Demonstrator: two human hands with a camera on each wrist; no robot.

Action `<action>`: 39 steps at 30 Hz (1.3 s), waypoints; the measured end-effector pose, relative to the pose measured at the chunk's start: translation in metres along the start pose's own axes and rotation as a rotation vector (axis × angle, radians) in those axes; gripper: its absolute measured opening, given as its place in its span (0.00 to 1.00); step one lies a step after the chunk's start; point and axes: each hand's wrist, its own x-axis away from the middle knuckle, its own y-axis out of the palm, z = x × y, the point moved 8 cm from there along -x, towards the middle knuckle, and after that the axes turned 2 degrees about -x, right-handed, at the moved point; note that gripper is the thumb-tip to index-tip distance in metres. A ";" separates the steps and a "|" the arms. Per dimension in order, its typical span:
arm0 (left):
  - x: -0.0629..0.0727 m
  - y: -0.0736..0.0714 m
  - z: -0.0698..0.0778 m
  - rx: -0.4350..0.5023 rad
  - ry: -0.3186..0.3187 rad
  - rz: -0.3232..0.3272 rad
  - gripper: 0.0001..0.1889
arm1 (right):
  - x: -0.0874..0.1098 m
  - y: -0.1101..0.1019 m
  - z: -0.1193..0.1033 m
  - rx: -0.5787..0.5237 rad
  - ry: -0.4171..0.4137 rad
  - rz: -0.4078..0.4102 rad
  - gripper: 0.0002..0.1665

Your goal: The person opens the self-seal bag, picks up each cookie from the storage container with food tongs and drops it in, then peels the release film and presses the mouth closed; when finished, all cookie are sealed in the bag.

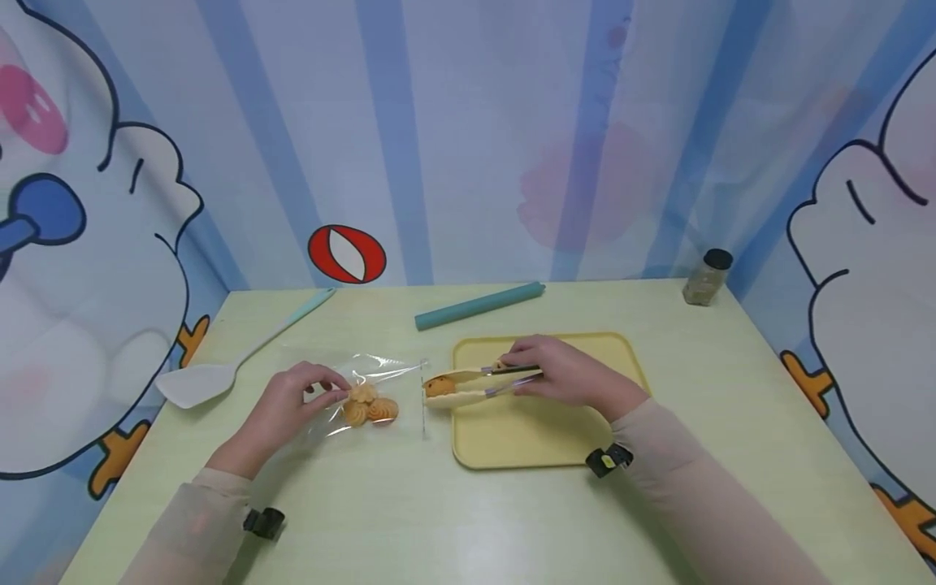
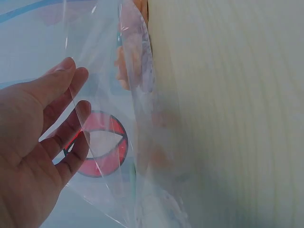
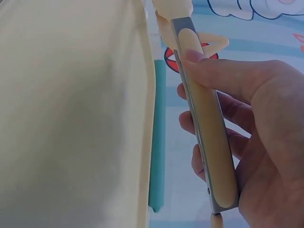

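A clear plastic bag (image 1: 405, 367) lies flat on the table with several swirled, piped cookies (image 1: 383, 409) inside. My left hand (image 1: 296, 400) is at its left part; in the left wrist view the thumb and a finger pinch the thin film (image 2: 102, 61). My right hand (image 1: 561, 370) grips a pair of tongs (image 1: 462, 399) by the handles, thumb on top in the right wrist view. Between the cream tips of the tongs is a round brown cookie with dark specks (image 1: 440, 387), right at the bag's mouth on its right side.
Under the right hand lies a yellow tray (image 1: 537, 435). Behind it is a teal rod-shaped roll (image 1: 479, 306). A white-headed spatula (image 1: 196, 384) rests at the left, and a black-capped spice jar (image 1: 706, 279) stands back right. A printed curtain (image 1: 468, 146) surrounds the table.
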 end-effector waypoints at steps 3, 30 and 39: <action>-0.001 -0.001 0.000 -0.002 -0.012 0.005 0.07 | -0.010 0.010 0.000 0.001 0.001 -0.015 0.26; -0.005 -0.003 0.002 -0.010 0.008 0.070 0.06 | -0.070 0.046 -0.023 0.074 0.094 0.023 0.28; -0.005 0.000 0.000 -0.010 -0.001 0.057 0.05 | -0.077 0.054 -0.029 0.047 0.101 0.045 0.29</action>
